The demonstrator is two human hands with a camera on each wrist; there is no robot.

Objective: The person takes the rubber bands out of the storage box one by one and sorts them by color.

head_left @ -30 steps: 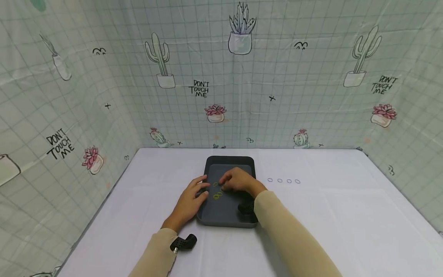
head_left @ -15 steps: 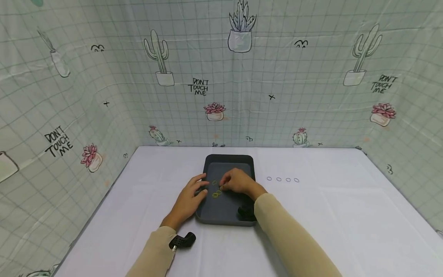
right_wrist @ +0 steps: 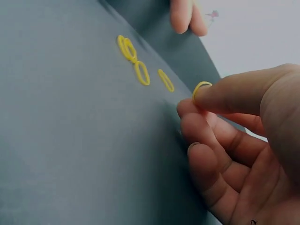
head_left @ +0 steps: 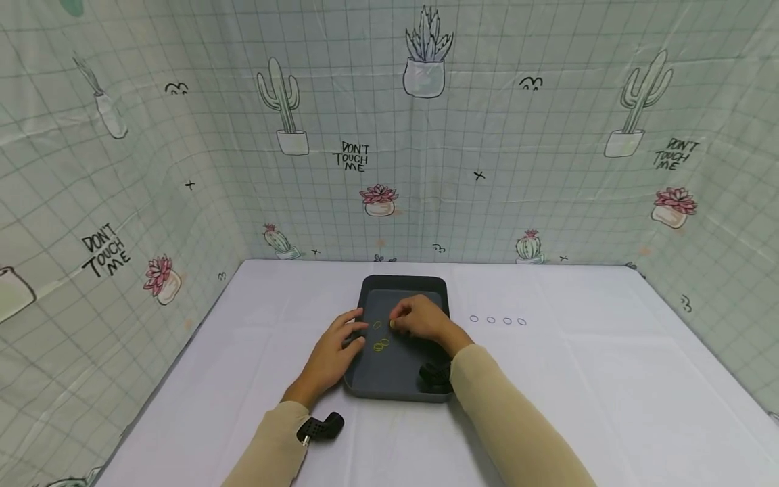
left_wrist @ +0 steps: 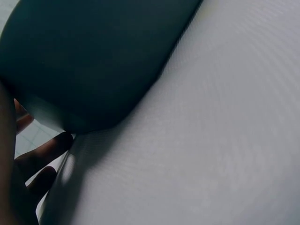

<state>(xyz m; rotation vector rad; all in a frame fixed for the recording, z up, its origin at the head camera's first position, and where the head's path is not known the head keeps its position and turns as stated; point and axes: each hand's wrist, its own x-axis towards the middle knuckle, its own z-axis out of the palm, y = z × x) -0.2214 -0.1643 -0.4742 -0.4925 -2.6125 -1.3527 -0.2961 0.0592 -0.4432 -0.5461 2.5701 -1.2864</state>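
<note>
My right hand [head_left: 422, 319] is over the grey tray [head_left: 398, 395] and pinches a small yellow rubber band [right_wrist: 195, 91] between thumb and fingertip. Its other fingers curl loosely. On the tray floor lie more yellow rubber bands: a touching cluster [right_wrist: 125, 48] and one lone band [right_wrist: 166, 80] nearer the pinching fingers. At the tray's left edge rests my left hand [head_left: 331, 353], its fingers spread and relaxed against the rim. The left wrist view shows the tray's dark outer side [left_wrist: 93, 61], with part of the hand cut off.
A row of several small, thin dark-outlined rings [head_left: 499, 320] lies on the white table [head_left: 578, 379], right of the tray. Patterned cloth [head_left: 420, 169] stands behind and along the sides. Black wrist mounts [head_left: 320, 427] sit on both forearms.
My right hand has lifted slightly and moved a little to the right, with a yellow rubber band now visible in its pinch, away from the cluster. The left hand stays put.
</note>
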